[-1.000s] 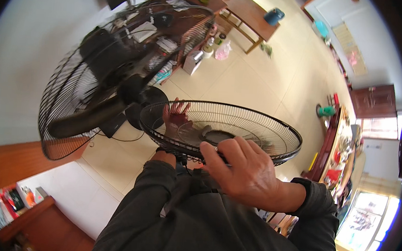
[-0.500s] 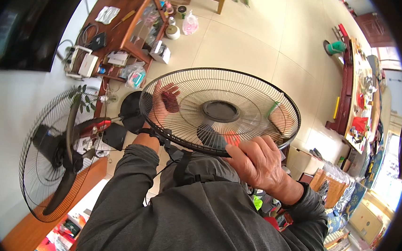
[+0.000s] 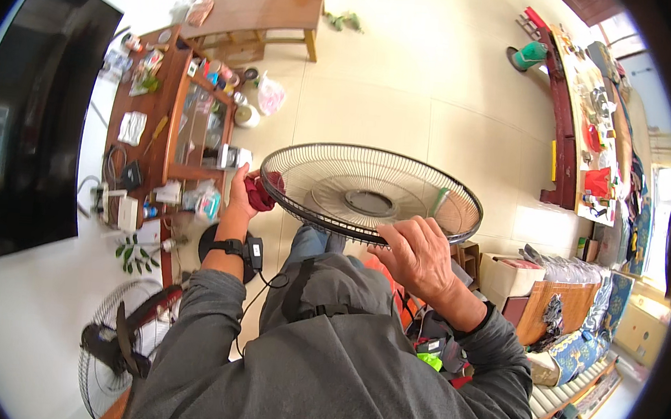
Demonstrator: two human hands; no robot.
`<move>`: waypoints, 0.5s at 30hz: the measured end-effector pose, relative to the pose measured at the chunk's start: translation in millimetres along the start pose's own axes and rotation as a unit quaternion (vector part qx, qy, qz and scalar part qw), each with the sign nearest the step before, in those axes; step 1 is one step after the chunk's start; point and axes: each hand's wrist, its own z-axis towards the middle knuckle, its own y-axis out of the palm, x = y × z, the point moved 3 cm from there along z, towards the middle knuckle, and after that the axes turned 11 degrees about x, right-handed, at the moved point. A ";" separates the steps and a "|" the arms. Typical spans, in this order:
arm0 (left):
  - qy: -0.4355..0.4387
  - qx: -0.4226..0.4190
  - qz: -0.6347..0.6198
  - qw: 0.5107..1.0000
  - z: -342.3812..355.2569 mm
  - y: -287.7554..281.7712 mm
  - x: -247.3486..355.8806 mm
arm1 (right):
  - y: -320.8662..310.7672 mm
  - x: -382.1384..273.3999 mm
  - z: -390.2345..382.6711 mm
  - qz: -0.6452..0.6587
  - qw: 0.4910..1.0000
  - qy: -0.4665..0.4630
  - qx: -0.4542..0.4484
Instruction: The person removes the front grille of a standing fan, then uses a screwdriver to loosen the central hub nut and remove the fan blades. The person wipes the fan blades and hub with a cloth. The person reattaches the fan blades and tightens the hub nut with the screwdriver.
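A round black wire fan grille (image 3: 371, 203), with a dark disc at its centre, is held tilted in front of my lap. My right hand (image 3: 420, 257) grips its near right rim, fingers curled over the edge. At the left rim, my left hand (image 3: 242, 193) is closed on a dark red cloth (image 3: 263, 192), which touches the wires. A black device is strapped to my left wrist (image 3: 247, 253), with a cable running down from it. Beside my left arm stands the fan (image 3: 126, 350), its dark blades and rear wire guard showing.
A wooden cabinet (image 3: 176, 130) with clutter runs along the left, below a large black screen (image 3: 39, 115). A wooden table (image 3: 265, 3) stands at the far left. To the right are a dark red table (image 3: 565, 141) covered with items and a cushioned seat (image 3: 572, 307).
My left hand has come from behind the wires to the grille's left rim, with the cloth. The grille has tipped flatter. The view has shifted, so the standing fan sits lower.
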 end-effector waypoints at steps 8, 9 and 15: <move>-0.067 -0.063 0.008 0.996 97.8 111.6 44.8 | 0.1 92.0 40.8 -0.074 0.992 0.099 0.014; -0.076 -0.080 0.020 0.994 109.7 126.3 51.8 | 3.0 102.6 49.3 -0.088 0.991 0.102 0.017; -0.162 -0.116 0.177 0.964 155.0 247.4 95.0 | 12.5 194.4 112.6 -0.145 0.981 0.126 0.025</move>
